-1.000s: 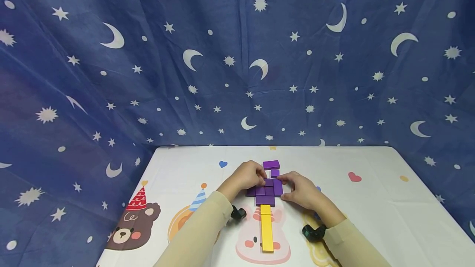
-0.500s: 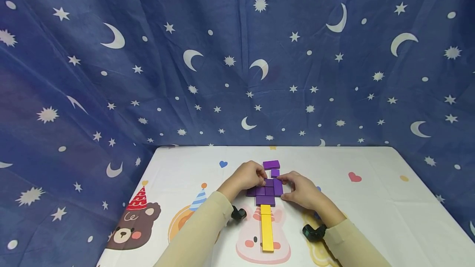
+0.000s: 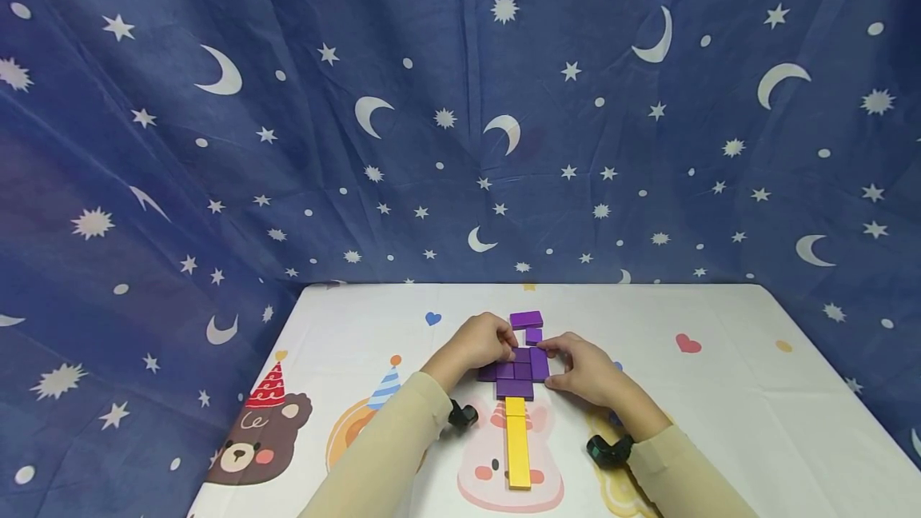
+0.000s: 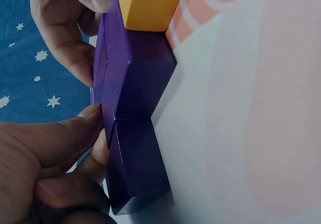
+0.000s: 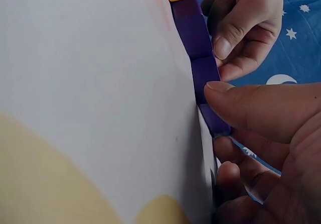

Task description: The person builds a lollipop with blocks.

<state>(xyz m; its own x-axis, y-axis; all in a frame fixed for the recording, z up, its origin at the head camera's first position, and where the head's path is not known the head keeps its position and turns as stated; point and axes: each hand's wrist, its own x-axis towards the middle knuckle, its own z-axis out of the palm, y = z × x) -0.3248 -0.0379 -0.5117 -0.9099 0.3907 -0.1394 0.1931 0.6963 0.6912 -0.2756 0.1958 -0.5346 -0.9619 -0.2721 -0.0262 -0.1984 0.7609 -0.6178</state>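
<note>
Purple rectangular blocks lie flat and close together on the table, forming a stepped cluster. My left hand is at its far left side, fingers curled, thumb and fingertips pinching a block there that is partly hidden. On the right side my right hand grips an upright-set purple block between thumb and forefinger. In the right wrist view the right thumb presses that side of the purple row. Below the cluster runs a strip of yellow blocks, its upper end touching the purple.
Just beyond the cluster lie a small purple square block and a loose purple rectangular block. The white tablecloth carries printed animals and hearts. A blue star-and-moon curtain hangs behind and to the left.
</note>
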